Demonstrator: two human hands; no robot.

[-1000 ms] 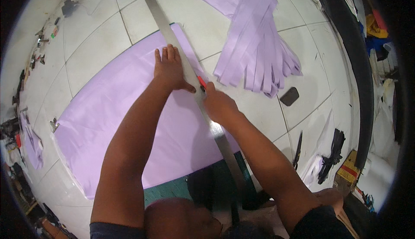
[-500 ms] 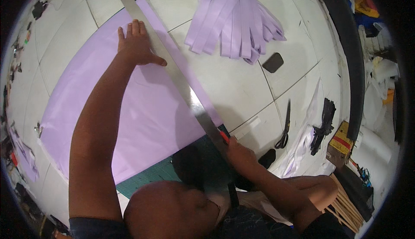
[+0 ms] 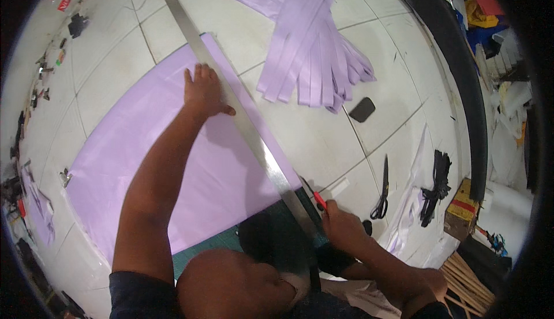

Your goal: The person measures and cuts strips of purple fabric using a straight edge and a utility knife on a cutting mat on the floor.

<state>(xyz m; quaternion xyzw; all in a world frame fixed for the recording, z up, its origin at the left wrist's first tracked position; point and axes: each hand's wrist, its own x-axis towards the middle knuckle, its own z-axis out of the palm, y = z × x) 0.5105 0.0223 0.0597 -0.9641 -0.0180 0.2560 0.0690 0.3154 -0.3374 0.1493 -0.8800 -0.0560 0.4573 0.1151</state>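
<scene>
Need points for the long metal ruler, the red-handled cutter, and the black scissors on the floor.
metal ruler [image 3: 242,124], head view, middle of the blade just right of the left hand.
red-handled cutter [image 3: 319,201], head view, red tip above the right hand.
black scissors [image 3: 382,195], head view, the closed blades above the handle loops.

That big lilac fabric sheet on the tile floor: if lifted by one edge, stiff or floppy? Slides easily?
Probably floppy: the lilac fabric sheet lies flat and thin, and the cut lilac strips nearby drape loosely. Likely light and apt to slide on the glossy white tiles, which may be why the left hand presses it beside the long metal ruler.
</scene>
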